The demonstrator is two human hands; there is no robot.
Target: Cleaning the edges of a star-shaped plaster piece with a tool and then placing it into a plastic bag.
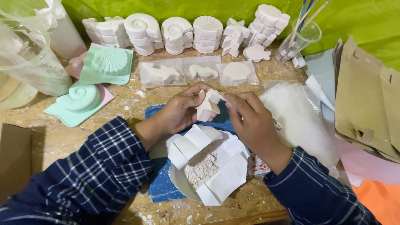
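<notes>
Holding a small white plaster cast [207,107] up between both hands, the person works it just above a plate [177,177] that carries folded white paper [216,156] and a heap of pale dust [201,168]. The left hand [180,111] clasps the cast from below and behind, fingers wrapped round it; the right hand [250,121] pinches its upper edge with thumb and fingertips, apparently rubbing or trimming it. To do this well, the piece seems best kept over the paper so crumbs fall onto the heap, not onto the blue cloth [160,183]. Light, short strokes look wise, since thin plaster edges probably chip easily. 3 bagged casts [200,71] lie beyond, well apart from the hands.
</notes>
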